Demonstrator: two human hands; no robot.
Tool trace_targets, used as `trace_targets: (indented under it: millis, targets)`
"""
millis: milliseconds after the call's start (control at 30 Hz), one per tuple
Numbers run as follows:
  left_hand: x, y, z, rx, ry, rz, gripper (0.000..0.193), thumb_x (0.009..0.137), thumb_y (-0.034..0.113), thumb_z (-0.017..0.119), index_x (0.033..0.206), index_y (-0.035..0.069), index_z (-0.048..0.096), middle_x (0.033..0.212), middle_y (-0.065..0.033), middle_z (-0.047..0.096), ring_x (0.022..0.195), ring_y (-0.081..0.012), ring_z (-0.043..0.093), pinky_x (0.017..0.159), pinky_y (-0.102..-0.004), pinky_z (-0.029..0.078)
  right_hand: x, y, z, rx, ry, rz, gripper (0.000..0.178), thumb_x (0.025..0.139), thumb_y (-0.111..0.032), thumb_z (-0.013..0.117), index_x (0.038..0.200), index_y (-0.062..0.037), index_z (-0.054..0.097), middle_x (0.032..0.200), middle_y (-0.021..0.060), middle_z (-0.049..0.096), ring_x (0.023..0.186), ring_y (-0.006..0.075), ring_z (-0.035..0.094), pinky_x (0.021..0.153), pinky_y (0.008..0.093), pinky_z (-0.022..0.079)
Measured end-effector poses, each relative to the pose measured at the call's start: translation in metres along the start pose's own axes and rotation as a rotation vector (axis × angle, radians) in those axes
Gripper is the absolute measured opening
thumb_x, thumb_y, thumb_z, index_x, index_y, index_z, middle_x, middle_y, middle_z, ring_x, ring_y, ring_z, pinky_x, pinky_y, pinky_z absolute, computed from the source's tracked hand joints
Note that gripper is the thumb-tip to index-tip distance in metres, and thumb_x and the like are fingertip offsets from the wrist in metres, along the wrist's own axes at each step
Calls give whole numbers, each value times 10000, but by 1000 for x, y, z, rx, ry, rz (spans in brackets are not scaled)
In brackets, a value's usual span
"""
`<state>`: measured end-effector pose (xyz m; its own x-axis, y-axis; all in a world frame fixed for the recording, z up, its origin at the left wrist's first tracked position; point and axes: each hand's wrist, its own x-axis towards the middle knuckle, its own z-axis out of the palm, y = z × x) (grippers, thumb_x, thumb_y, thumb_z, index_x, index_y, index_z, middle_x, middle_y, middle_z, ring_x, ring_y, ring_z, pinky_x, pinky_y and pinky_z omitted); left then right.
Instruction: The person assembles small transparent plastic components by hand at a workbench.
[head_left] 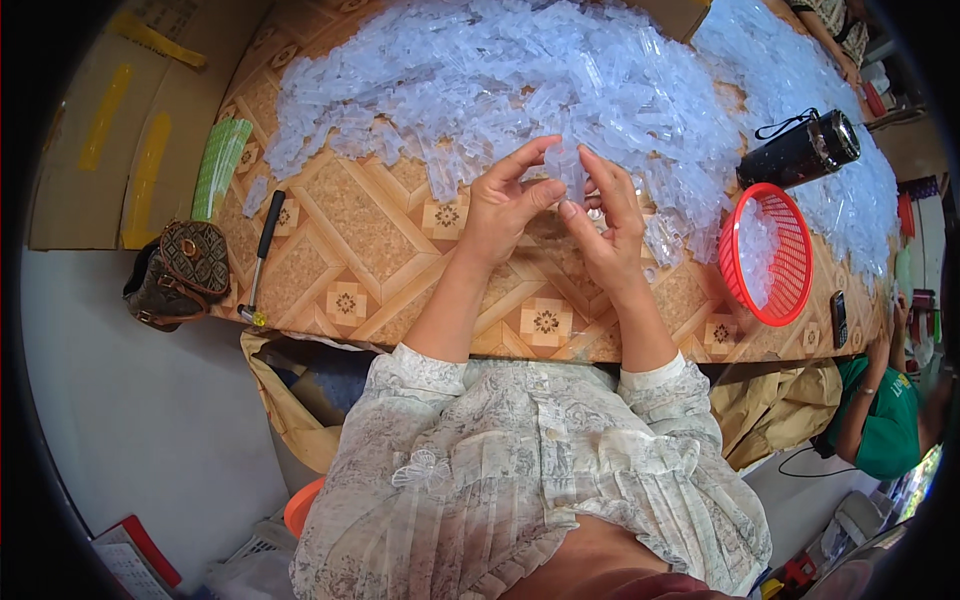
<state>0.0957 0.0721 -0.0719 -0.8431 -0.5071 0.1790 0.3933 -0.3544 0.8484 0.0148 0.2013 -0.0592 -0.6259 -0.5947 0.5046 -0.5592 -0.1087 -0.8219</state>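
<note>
Right now both hands sit mid-table at the heap's near edge — left hand (503, 205) and right hand (608, 215) pinching one clear plastic piece (568, 170) between fingertips. Heap of clear pieces (480, 80) covers the far side. Red basket (768, 255) near right edge, hammer (262, 255) near left edge.

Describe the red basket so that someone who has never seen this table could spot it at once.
Start at the patterned wooden table heaped with clear plastic pieces. Follow its near edge toward the person's right, past the right hand, to the round red mesh basket lying tilted just below a dark cylindrical flask. It is the only red, openwork thing on the tabletop, with a few clear pieces inside.
</note>
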Motion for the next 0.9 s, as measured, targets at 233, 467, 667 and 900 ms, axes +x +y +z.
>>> trace_targets:
  millis: [233,467,667,900]
  targets:
    - [-2,0,1,-72,-7,-28,483,820,-16,703,1281,34,566,1164,-45,546,1033,-88,542,830,-222,530,-4,1,2,28,13,22,517,809,-95,681,1313,-103,565,1203,128,553,971,175,565,753,273,497]
    - [-4,0,-1,-68,2,-9,482,825,-22,695,1285,31,561,1181,-54,555,1000,-102,572,835,-236,536,-4,0,1,29,-4,9,512,808,-95,681,1308,-105,570,1199,125,553,966,173,564,755,275,496]
    - [-4,6,3,20,-26,31,494,821,-53,686,1290,26,552,1197,-63,554,957,-107,600,826,-242,540,-3,4,-2,46,-24,18,509,804,-84,685,1301,-96,576,1211,129,552,970,177,569,723,266,499]
    - [-7,-1,5,45,32,103,508,807,-78,690,1284,37,560,1204,-49,553,885,-70,597,769,-207,534,-4,0,-1,47,-20,-9,511,798,-54,684,1297,-84,577,1206,136,560,977,178,572,715,263,497]
